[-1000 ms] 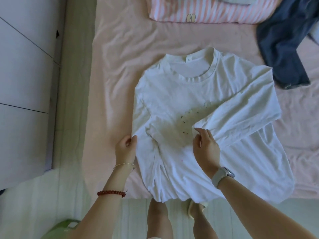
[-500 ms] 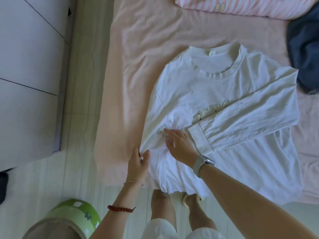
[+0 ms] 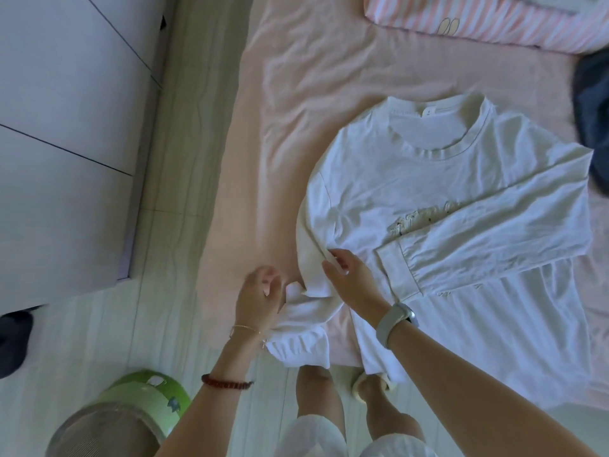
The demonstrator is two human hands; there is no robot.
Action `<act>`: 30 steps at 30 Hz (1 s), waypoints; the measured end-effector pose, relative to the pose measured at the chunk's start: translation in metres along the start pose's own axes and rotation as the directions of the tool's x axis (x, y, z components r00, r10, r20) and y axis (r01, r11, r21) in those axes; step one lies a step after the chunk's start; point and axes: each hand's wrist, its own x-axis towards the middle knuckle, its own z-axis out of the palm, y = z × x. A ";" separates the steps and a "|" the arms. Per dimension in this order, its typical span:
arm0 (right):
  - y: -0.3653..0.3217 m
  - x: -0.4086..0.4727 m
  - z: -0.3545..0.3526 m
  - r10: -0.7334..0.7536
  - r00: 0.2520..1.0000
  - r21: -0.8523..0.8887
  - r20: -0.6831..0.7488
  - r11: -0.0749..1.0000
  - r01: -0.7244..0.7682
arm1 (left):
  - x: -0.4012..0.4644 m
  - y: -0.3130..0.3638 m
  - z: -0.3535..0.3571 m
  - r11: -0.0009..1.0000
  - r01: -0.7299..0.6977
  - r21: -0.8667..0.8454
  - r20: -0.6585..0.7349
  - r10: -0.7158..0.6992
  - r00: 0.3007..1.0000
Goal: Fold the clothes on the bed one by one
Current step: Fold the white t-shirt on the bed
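The left hand has its fingers curled around the bunched end of the white shirt's near-left sleeve, gripping the cloth at the bed's near edge; the sleeve's cuff hangs loose below the wrist, over the edge of the mattress. Just to the right, the right hand pinches a fold of the same sleeve between thumb and fingertips, close to where the sleeve meets the body of the shirt. The two hands sit near each other, with a short run of gathered fabric between them.

The white long-sleeved shirt lies front-up on the pink bed, collar toward the far side, hem toward the person and hanging slightly over the near edge. Its other sleeve is folded across the chest, its cuff ending just right of the right hand and partly covering a small printed design.

A grey watch is on the right wrist; a thin chain and a red bead bracelet are on the left forearm. At the far side of the bed lies a pink-striped pillow, and a dark blue garment lies at the right edge, just beside the shirt's shoulder. On the floor to the left stands a green round basket, next to pale cabinet doors.
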 end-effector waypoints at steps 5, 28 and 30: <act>0.006 0.002 0.005 0.023 0.995 0.031 -0.100 0.999 -0.020 | 0.007 0.009 0.015 0.986 -0.064 -0.151 0.305 0.108 0.946; 0.008 -0.031 0.021 0.034 0.983 0.101 -0.181 0.995 -0.016 | -0.012 -0.015 -0.053 0.956 -0.261 0.132 -0.164 0.281 0.946; -0.001 -0.037 0.029 -0.032 0.986 0.133 -0.165 0.990 0.054 | -0.017 -0.022 -0.076 0.955 -0.255 0.153 -0.228 0.285 0.931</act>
